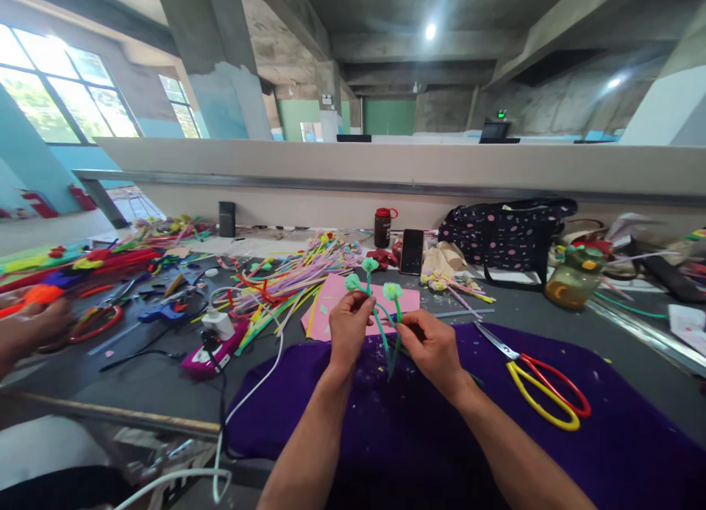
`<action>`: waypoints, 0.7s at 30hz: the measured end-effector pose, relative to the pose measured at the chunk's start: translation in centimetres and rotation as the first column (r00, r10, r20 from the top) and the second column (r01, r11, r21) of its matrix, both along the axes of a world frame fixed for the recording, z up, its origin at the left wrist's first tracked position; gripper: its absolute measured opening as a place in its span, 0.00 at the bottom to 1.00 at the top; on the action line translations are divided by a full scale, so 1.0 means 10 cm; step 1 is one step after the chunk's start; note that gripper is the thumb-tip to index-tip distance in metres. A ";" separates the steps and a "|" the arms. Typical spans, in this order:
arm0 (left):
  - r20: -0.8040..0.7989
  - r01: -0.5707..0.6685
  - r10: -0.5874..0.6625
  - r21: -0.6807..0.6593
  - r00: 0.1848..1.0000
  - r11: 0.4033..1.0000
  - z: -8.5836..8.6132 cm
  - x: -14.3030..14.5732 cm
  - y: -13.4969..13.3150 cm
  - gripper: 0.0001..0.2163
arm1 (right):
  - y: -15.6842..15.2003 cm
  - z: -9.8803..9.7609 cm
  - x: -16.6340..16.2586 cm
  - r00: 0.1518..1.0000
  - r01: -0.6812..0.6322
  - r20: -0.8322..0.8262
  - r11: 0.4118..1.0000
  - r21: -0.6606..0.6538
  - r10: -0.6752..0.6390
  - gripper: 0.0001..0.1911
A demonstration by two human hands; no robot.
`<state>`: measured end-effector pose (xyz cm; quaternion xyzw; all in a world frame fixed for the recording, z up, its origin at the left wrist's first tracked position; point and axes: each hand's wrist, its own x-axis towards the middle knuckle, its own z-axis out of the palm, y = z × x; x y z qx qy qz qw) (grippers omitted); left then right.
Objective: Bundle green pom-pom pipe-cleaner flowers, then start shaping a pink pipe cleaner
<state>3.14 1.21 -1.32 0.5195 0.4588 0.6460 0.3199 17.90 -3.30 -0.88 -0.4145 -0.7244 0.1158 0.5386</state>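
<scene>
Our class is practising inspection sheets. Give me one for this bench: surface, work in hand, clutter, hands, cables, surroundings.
Surface: dark tabletop, partly under a purple cloth bearing scissors and scraps.
Work in hand: green stems with fluffy heads.
Clutter: loose fuzzy stems, pink sheet, phone, patterned bag.
Hands: left hand and right hand pinch the green stems between fingers; a co-worker's hand at far left.
Cables: white cable crosses the cloth; power strip left.
Surroundings: partition behind; fire extinguishers left.
</scene>
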 end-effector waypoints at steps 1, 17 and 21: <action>0.000 0.003 -0.003 -0.002 1.000 1.000 0.00 0.00 0.00 0.09 | 0.03 -0.02 0.00 1.000 0.012 0.028 1.000 0.022 -0.013 0.05; 0.303 0.222 -0.182 -0.103 0.936 0.970 0.06 0.17 -0.11 0.11 | 0.14 0.07 -0.10 0.974 -0.083 -0.226 0.972 -0.220 0.032 0.08; 0.373 0.271 -0.211 -0.115 0.904 0.956 0.21 0.11 -0.03 0.11 | 0.28 0.25 -0.14 0.941 -0.175 -0.325 0.955 -0.241 0.091 0.08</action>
